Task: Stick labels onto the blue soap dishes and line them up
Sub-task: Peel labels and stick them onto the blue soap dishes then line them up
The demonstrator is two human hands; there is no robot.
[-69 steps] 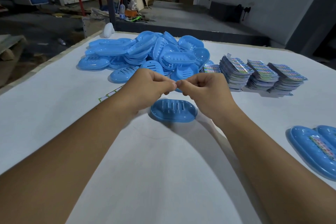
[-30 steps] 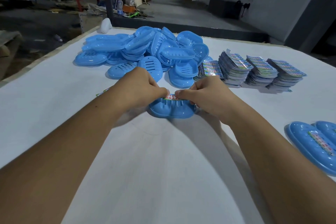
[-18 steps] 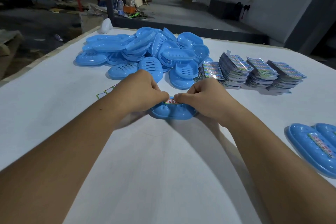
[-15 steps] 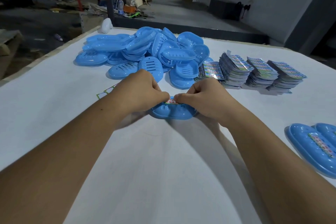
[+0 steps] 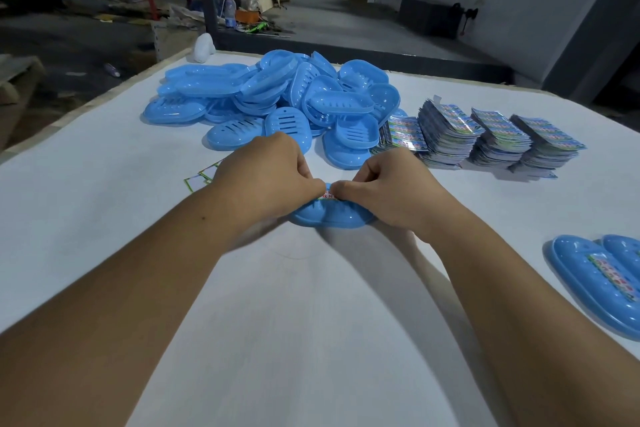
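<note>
- In the middle of the frame, a blue oval plastic soap dish [image 5: 332, 217] lies on the white surface [image 5: 294, 322], and both hands are on top of it.
- The left hand [image 5: 266, 177] has its fingers curled and its thumb tip is pressed on a small colourful printed label [image 5: 326, 194] on the dish.
- The right hand [image 5: 381, 187] is curled in the same way, and its thumb is pressed on the same label from the other side; the two thumbs almost touch.
- Only a small part of the label shows between the thumbs, so it seems to lie flat on the dish, but I cannot tell for sure.
- Above the hands, in the upper middle, a loose heap of blue plastic soap dishes [image 5: 284, 100] lies on the surface.
- To the right of the heap, several stacks of colourful label sheets [image 5: 485, 135] stand side by side.
- At the right edge, two labelled blue soap dishes [image 5: 588, 284] lie just beside each other.
- Left of the left hand, some white cards with green borders [image 5: 201, 178] lie flat.
</note>
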